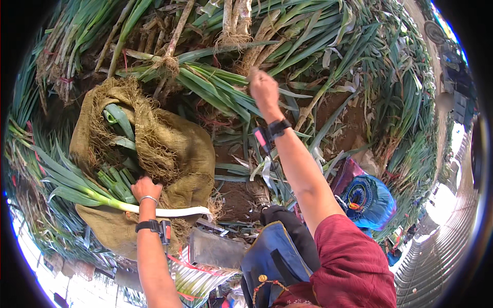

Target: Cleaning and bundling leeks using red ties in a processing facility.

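Observation:
My left hand (146,190) is closed at the mouth of a burlap sack (179,146), against a bundle of cut green leek tops (117,184). What its fingers grip is hidden. A long leek (172,211), white at the root end and green at the other, lies over the sack beneath my left wrist. More leek stalks (119,122) show inside the sack's frayed opening. Reaching forward, my right hand (264,91) is closed above the pile, beside a spread of green leek leaves (215,84). I cannot make out what is in its fingers.
Heaped leeks (328,36) surround the work spot, with roots and stalks upright at the back. Bare soil (230,197) with leaf scraps shows between. A blue patterned bundle (367,203) sits right of my right arm. A grey plastic container (214,249) stands near my body.

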Available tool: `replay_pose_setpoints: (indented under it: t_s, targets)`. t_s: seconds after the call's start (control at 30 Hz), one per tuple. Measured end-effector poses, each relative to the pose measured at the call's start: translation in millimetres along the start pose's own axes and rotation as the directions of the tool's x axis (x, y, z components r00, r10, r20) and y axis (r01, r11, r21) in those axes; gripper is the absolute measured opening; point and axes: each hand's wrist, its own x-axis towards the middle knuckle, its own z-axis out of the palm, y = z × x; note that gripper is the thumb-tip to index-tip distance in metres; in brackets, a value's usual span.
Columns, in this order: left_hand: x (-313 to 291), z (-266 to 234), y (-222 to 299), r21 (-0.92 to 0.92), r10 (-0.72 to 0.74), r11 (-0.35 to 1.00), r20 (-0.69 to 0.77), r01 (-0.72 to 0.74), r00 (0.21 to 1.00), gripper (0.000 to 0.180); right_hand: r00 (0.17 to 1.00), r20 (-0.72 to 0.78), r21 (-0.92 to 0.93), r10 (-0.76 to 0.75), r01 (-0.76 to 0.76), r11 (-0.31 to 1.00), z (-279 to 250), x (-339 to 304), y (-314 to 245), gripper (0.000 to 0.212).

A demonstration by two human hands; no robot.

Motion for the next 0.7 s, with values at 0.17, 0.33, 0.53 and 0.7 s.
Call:
replay_pose_setpoints:
  t_s: [0.17,0.33,0.53,0.7]
  targets:
    - [4,4,3,-0.001,0.003,1.0,0.004,-0.003,1.0,0.03,0.972,-0.158,-0.127,-0.176,0.157,0.979,2,74,22,0.046]
    - [6,5,2,0.005,-0.004,1.0,0.027,0.004,1.0,0.034,0.973,0.107,0.353,0.207,-0.231,0.907,34,95,1,0.08]
    - [6,4,6,0.015,0.004,1.0,0.014,-0.004,1.0,0.03,0.988,-0.001,0.492,0.155,-0.134,0.86,45,84,6,0.077]
    - [2,4,-2,0.017,-0.007,1.0,0.0,0.007,1.0,0.027,0.995,0.07,0.191,0.073,-0.086,0.978,-4,62,57,0.055]
